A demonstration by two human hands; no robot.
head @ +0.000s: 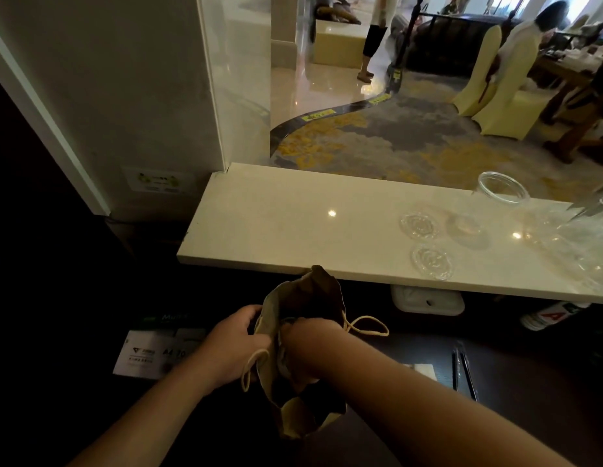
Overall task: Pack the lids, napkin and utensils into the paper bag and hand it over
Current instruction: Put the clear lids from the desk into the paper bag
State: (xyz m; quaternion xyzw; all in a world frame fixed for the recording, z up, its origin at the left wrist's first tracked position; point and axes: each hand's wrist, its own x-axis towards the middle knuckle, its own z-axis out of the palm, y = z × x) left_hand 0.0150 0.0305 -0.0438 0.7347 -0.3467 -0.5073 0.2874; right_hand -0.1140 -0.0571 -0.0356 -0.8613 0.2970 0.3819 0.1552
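Observation:
A brown paper bag (303, 308) with cord handles stands in front of me, below the counter edge. My left hand (232, 345) grips its left rim. My right hand (307, 335) reaches into the bag's mouth; its fingers are hidden inside. Three clear plastic lids (431, 261) lie flat on the pale stone counter (293, 224), to the right of centre. On the dark lower surface at the right lie wrapped dark utensils (463, 372) beside a white napkin (424, 369).
Clear plastic cups (502, 188) and more clear containers stand at the counter's right end. A box of A4 paper (152, 352) sits lower left. A white wall pillar rises at left. Beyond the counter are carpet, covered chairs and people.

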